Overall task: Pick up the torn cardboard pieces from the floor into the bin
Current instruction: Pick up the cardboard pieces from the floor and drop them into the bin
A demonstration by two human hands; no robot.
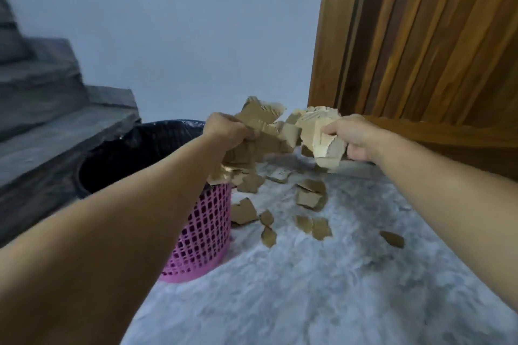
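Gripping one bundle of torn cardboard pieces (283,131) in curled left hand (224,129) and right hand (350,137), apparently just right of the pink bin (204,232); shift left over its mouth before releasing.

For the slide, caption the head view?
Both hands, left and right, carry torn cardboard beside the pink bin; more pieces remain on the floor.

I see a pale blue-grey wall (196,36) filling the view from 10 to 12 o'clock. At 2 o'clock stands a brown wooden door (420,45) with vertical grain. Grey stone steps (50,109) climb at 9 o'clock. Marbled grey-white floor (308,288) spreads from 4 to 6 o'clock.
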